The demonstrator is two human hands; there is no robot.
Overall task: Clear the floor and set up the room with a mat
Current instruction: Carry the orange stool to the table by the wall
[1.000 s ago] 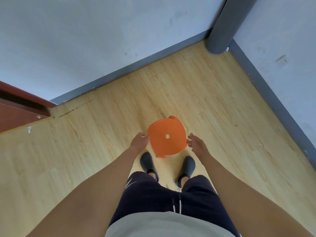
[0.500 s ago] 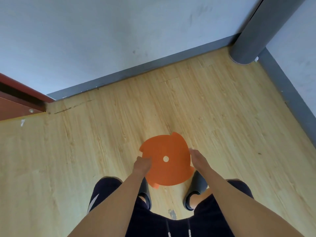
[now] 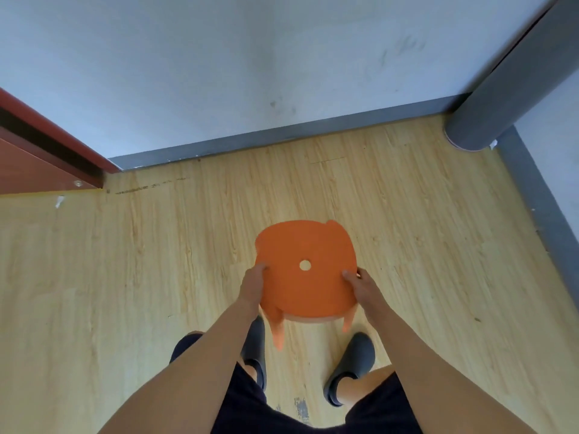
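Head view looks down on an orange stool [image 3: 308, 242], held by both hands at its round seat over the wood floor [image 3: 125, 277], just ahead of the person's dark shoes [image 3: 358, 355]. The left hand [image 3: 253, 281] grips the seat's left edge, fingers curled onto the top. The right hand [image 3: 360, 285] grips the right edge, thumb on top. The seat has a small centre hole. Two legs show beneath its near edge; whether they touch the floor cannot be told. Beyond are a pale wall [image 3: 250, 57] with a grey baseboard [image 3: 282, 136], a grey pipe [image 3: 501, 89] in the right corner, and a red-brown door [image 3: 31, 158] at left.
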